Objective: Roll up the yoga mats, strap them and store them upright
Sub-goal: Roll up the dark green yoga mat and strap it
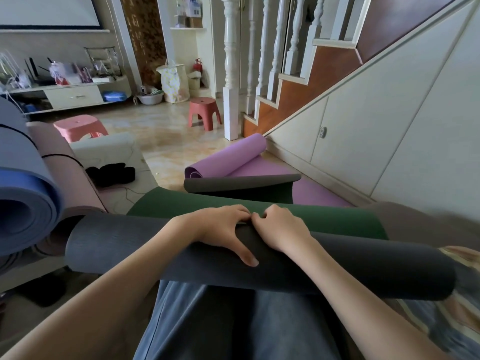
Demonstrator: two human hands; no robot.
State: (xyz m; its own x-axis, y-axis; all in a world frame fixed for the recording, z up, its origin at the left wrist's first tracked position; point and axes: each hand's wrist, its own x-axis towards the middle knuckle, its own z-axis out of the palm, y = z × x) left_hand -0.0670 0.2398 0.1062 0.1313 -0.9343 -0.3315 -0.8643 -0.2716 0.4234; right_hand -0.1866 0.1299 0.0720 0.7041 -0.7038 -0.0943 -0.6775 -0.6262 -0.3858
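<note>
A dark grey roll of a yoga mat (363,266) lies across my lap, and its green inner face (324,219) stretches away from the roll. My left hand (220,229) grips the top of the roll, fingers curled over its far edge and thumb lying on the near side. Right beside it, my right hand (278,227) grips the same roll edge with curled fingers. Beyond, a purple mat (233,157) lies half rolled on the floor, with a grey-edged flap (241,183) curled over it. A rolled blue mat (28,203) and a rolled pink mat (67,172) with a black strap sit at my left.
The staircase wall (376,126) runs along the right, with a white post (231,74). Two pink stools (205,110) (80,126) stand on the tiled floor. A black object (111,172) lies on a white surface at the left. A cluttered TV cabinet (72,94) is at the back.
</note>
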